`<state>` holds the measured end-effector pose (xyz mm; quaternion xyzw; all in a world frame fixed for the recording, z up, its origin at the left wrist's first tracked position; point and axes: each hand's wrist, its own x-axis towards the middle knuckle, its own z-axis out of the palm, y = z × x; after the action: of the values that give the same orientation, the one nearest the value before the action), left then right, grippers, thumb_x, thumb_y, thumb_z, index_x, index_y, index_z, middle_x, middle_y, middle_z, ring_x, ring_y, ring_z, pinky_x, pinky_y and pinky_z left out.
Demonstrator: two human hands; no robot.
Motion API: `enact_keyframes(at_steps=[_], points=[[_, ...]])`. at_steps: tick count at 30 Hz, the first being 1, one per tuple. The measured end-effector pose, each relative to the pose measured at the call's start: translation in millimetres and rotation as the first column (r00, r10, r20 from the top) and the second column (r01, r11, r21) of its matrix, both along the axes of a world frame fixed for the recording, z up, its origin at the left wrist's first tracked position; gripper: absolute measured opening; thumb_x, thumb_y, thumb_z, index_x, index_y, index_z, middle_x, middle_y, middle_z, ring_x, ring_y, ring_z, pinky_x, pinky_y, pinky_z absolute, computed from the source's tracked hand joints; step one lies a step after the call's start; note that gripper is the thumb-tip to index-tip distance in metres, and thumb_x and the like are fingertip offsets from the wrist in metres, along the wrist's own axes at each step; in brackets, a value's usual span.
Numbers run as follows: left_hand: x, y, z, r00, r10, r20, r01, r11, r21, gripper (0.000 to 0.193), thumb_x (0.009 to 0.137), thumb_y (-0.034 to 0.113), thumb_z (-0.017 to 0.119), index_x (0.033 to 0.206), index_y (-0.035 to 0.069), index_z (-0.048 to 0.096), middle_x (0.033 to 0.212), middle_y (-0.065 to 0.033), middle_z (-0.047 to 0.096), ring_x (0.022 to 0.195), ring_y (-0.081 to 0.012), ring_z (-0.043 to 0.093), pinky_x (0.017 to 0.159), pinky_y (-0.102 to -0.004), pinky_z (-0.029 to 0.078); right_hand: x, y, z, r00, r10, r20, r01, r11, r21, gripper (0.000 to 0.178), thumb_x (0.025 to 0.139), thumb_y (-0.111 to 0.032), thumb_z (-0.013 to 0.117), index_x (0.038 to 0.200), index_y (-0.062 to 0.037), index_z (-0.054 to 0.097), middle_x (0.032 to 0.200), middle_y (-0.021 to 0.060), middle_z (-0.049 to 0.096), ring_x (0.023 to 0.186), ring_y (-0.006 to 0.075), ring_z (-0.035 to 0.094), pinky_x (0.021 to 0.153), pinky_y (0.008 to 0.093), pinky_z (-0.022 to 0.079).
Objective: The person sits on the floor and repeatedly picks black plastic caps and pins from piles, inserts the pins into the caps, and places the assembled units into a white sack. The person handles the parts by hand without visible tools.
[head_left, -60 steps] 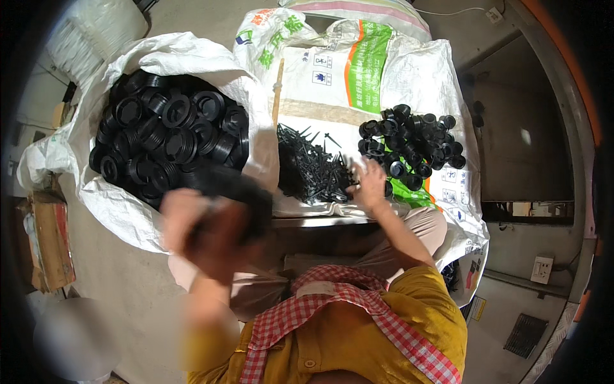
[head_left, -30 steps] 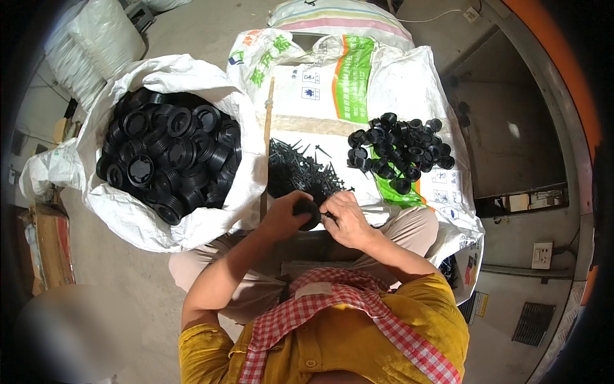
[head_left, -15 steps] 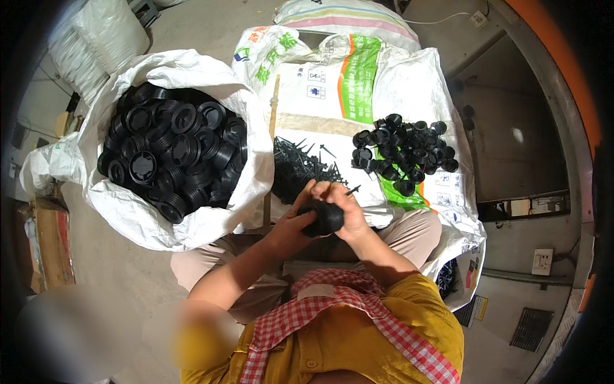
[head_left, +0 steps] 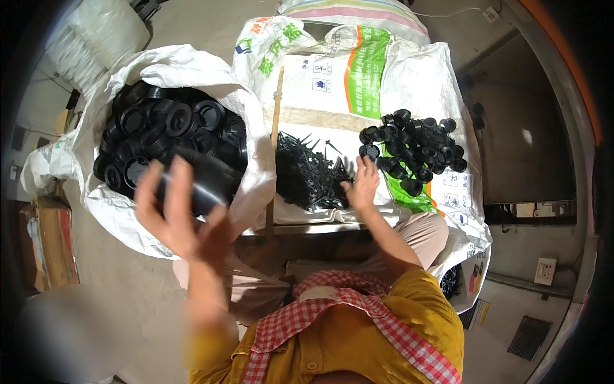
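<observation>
Over the sack's mouth my left hand [head_left: 182, 221] is smeared by motion, its fingers spread apart. A black ribbed round plastic piece [head_left: 206, 184], also blurred, is right by its fingers and thumb; whether they still touch it is unclear. My right hand [head_left: 364, 184] is open, fingers stretched out, at the right edge of a heap of thin black plastic spikes [head_left: 310, 176]. Just beyond its fingertips lies a pile of small black round caps [head_left: 409, 144]. The white woven sack [head_left: 246, 208] on the left is full of similar black ribbed round pieces [head_left: 179, 118].
A white printed sack [head_left: 307, 96] with a green stripe is spread flat under the heaps. A wooden stick [head_left: 277, 115] lies along its left side. Another bag [head_left: 476, 272] with dark pieces stands by my right knee. Stuffed white bags [head_left: 105, 38] stand at the far left.
My hands were together around the ribbed piece and have parted. My left hand has swung left over the sack with the piece; my right hand has moved right toward the spikes and caps.
</observation>
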<state>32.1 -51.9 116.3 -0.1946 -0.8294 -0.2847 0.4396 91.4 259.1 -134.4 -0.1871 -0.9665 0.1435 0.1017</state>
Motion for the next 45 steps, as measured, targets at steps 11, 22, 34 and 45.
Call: enact_keyframes(at_steps=[11, 22, 34, 45], points=[[25, 55, -60, 0.571, -0.743, 0.349, 0.790, 0.613, 0.011, 0.038, 0.074, 0.003, 0.067, 0.110, 0.002, 0.057, 0.115, -0.0142, 0.057, 0.114, -0.0352, 0.051, 0.093, -0.0477, 0.044, -31, 114, -8, 0.984, 0.145, 0.103, -0.154, 0.984, 0.089, 0.034, 0.082, -0.012, 0.061, 0.113, -0.0020, 0.051, 0.101, 0.0199, 0.057, 0.095, 0.0390, 0.055, 0.086, 0.0433, 0.045], [12, 80, -107, -0.220, -0.823, 0.524, -0.173, 0.562, 0.809, 0.052, 0.089, 0.008, 0.060, 0.137, 0.009, 0.039, 0.121, -0.0128, 0.051, 0.108, -0.0235, 0.055, 0.083, -0.0371, 0.053, 27, -10, 98, 0.983, -0.110, 0.148, 0.095, -0.385, -0.918, 0.025, 0.097, -0.026, 0.048, 0.112, -0.0071, 0.042, 0.102, 0.0099, 0.058, 0.069, 0.0218, 0.066, 0.060, 0.0270, 0.058], [24, 63, -130, -0.382, -0.820, 0.426, -0.148, 0.509, 0.848, 0.029, 0.083, 0.001, 0.060, 0.111, 0.004, 0.055, 0.098, -0.0087, 0.061, 0.090, -0.0228, 0.062, 0.074, -0.0330, 0.055, 36, -53, 162, 0.768, 0.634, -0.083, -0.607, 0.682, -0.407, 0.016, 0.080, -0.011, 0.065, 0.093, -0.0058, 0.057, 0.081, 0.0111, 0.061, 0.087, 0.0306, 0.058, 0.089, 0.0376, 0.038], [14, 38, -86, -0.305, -0.943, -0.135, 0.115, -0.177, 0.977, 0.032, 0.083, 0.010, 0.065, 0.111, 0.003, 0.053, 0.096, -0.0097, 0.066, 0.100, -0.0279, 0.061, 0.094, -0.0391, 0.044, 73, -35, 161, 0.643, 0.550, -0.533, 0.150, -0.773, -0.616, 0.026, 0.090, -0.029, 0.059, 0.082, -0.0043, 0.064, 0.077, 0.0104, 0.062, 0.075, 0.0271, 0.056, 0.069, 0.0395, 0.040]])
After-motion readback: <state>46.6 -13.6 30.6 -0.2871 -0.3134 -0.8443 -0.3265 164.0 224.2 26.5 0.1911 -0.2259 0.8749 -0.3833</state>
